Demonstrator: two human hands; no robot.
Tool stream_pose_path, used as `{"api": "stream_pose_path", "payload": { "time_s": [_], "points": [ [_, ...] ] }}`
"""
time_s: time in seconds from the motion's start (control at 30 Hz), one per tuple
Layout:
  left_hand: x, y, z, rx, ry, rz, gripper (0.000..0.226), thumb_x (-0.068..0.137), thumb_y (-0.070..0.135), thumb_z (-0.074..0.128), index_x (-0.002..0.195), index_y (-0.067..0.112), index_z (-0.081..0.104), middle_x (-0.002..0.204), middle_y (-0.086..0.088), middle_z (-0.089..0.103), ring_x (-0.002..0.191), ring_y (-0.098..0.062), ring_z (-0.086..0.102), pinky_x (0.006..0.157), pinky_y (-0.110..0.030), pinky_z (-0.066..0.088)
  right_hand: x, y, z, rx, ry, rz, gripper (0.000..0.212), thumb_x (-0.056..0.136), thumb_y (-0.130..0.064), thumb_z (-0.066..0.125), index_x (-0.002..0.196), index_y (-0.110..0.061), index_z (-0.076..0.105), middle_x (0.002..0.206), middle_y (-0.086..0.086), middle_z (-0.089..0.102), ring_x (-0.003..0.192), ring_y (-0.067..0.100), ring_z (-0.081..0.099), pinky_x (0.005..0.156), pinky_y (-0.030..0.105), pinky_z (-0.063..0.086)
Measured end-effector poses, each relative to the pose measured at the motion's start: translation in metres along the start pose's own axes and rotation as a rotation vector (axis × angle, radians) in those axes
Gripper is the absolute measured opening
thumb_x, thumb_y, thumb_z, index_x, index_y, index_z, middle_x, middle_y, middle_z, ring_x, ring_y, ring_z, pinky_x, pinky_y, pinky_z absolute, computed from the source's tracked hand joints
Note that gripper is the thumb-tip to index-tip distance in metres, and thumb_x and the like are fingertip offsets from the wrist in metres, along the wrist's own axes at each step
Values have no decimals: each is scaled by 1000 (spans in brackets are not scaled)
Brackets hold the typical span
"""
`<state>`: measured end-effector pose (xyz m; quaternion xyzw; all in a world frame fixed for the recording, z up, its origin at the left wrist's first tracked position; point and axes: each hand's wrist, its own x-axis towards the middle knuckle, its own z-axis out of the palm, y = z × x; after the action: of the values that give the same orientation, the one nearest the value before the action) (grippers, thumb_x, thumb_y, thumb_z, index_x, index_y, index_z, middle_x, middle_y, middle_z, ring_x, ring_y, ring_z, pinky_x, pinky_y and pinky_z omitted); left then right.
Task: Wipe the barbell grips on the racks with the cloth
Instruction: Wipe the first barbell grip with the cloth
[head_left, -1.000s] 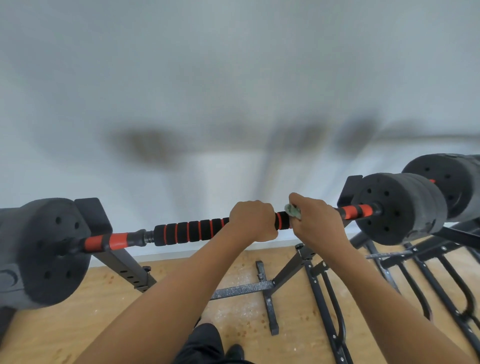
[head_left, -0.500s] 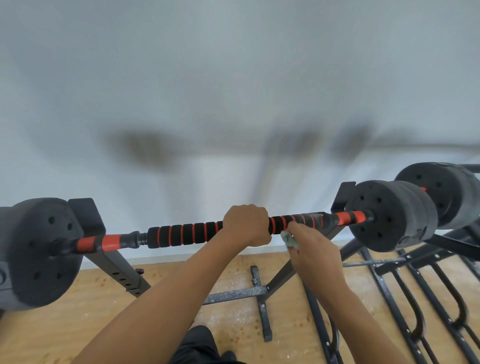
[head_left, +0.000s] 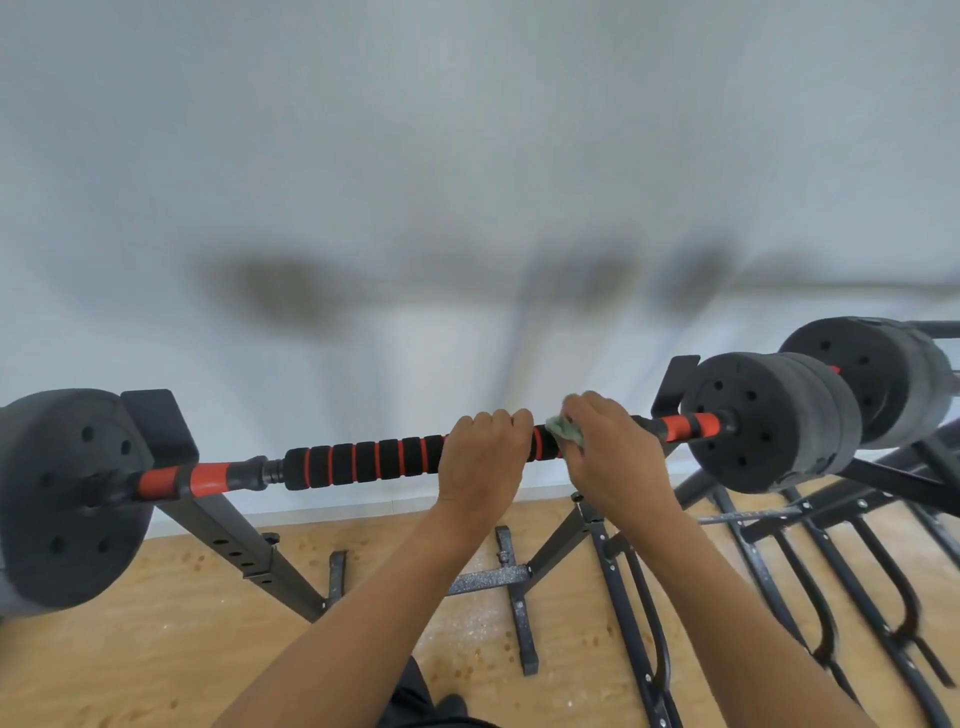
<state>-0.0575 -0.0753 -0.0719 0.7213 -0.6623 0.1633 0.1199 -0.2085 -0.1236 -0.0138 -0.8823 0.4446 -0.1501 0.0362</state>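
Note:
A barbell lies across a black rack (head_left: 244, 551), its black foam grip (head_left: 363, 462) ringed with orange bands. My left hand (head_left: 485, 457) is curled over the grip near its middle. Just to its right my right hand (head_left: 615, 457) wraps round the bar with a small pale green cloth (head_left: 566, 432) bunched under the fingers against the grip. Black weight plates sit at the left end (head_left: 62, 493) and the right end (head_left: 769, 421) of the bar.
A second barbell's plates (head_left: 878, 379) sit behind the right end. More black rack frames (head_left: 810, 582) stand on the wooden floor (head_left: 156, 649) to the right. A pale wall (head_left: 467, 182) rises close behind the rack.
My right hand dropped below the bar with the cloth half a second ago and has come back up onto the grip. The left hand kept its hold.

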Motion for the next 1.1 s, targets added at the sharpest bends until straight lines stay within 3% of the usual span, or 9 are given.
{"api": "stream_pose_path", "payload": {
  "time_s": [0.13, 0.23, 0.43, 0.5, 0.57, 0.7, 0.83, 0.93, 1.1],
  "points": [
    [-4, 3, 3, 24, 155, -44, 26, 87, -1, 38, 74, 15, 54, 57, 0, 42, 55, -18, 29, 55, -31, 28, 34, -6, 7, -8, -123, 62, 16, 94, -22, 57, 85, -23, 44, 76, -7, 51, 69, 18, 52, 56, 28, 36],
    [-4, 7, 1, 4, 62, -81, 18, 79, 3, 68, 80, 16, 54, 60, 1, 41, 54, -17, 33, 55, -31, 28, 51, -10, 3, -34, -220, 124, 8, 90, -18, 57, 88, -23, 51, 76, -5, 57, 72, 22, 58, 59, 32, 44],
    [56, -18, -42, -258, -765, -45, 46, 78, 46, 84, 102, 16, 60, 77, 3, 65, 67, -19, 67, 65, -28, 48, 18, -12, 0, 36, -193, 187, 6, 98, -19, 50, 93, -23, 47, 77, -10, 54, 70, 17, 57, 57, 32, 43],
    [71, -28, -44, -536, -1132, -108, 42, 82, 42, 85, 101, 9, 65, 80, -4, 76, 65, -19, 75, 68, -30, 59, 8, -11, -3, 44, -179, 188, 10, 98, -18, 49, 91, -24, 44, 72, -12, 48, 65, 12, 52, 54, 29, 38],
    [72, -29, -40, -691, -1270, -177, 28, 89, 28, 79, 94, 3, 67, 78, -8, 76, 56, -18, 70, 63, -30, 59, 1, -9, -7, 17, -198, 158, 13, 97, -18, 51, 89, -23, 43, 71, -10, 48, 63, 11, 51, 53, 29, 42],
    [59, -19, -38, -462, -955, -113, 12, 85, 21, 69, 82, 11, 63, 65, -2, 67, 49, -17, 60, 58, -26, 52, -5, -2, -16, 20, -257, 101, 17, 96, -24, 56, 85, -25, 44, 72, -8, 53, 66, 13, 54, 62, 36, 54],
    [42, -8, -37, -203, -637, -51, 9, 88, 20, 66, 90, 18, 58, 72, 1, 56, 63, -19, 58, 63, -31, 49, 14, -4, -19, -9, -243, 30, 19, 94, -22, 56, 80, -22, 44, 71, -6, 49, 64, 13, 48, 55, 31, 42],
    [32, -2, -33, -132, -516, -43, 9, 91, 18, 64, 89, 19, 55, 69, 2, 50, 66, -21, 58, 67, -32, 46, 36, -8, -10, 4, -248, 45, 24, 92, -15, 56, 76, -23, 40, 68, -6, 45, 64, 16, 45, 52, 28, 29],
    [20, 0, -25, -135, -376, -43, 10, 96, 17, 56, 92, 20, 47, 71, 3, 49, 66, -21, 54, 66, -32, 42, 59, -11, 4, -22, -258, 90, 17, 92, -22, 56, 78, -21, 48, 70, -4, 55, 68, 23, 58, 59, 32, 44]
  ]
}}
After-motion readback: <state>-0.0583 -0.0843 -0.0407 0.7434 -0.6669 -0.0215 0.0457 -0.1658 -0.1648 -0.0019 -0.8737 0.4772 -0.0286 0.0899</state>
